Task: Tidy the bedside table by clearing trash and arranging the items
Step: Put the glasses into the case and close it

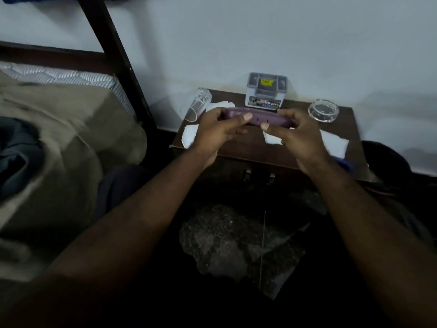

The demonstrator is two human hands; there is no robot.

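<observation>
Bedside, dim room: your left hand [217,132] and right hand [292,133] hold long purple hard-shell case [257,117] just above dark wooden tabletop [248,150], fingers [272,129] curled round each end. Keep case level. Set it down near clear lidded plastic box [266,91], off crumpled white paper scraps [335,143]. Mind clear glass tumbler [197,105], apparently on its side.

Beige blanket [54,143] on striped mattress [71,78]

Both bare forearms reached forward and drew together. The left hand [216,132] and right hand [294,137] each gripped one end of a purple case [256,117], thumbs pressed on its near edge, fingers [289,114] curled round the far side.
</observation>
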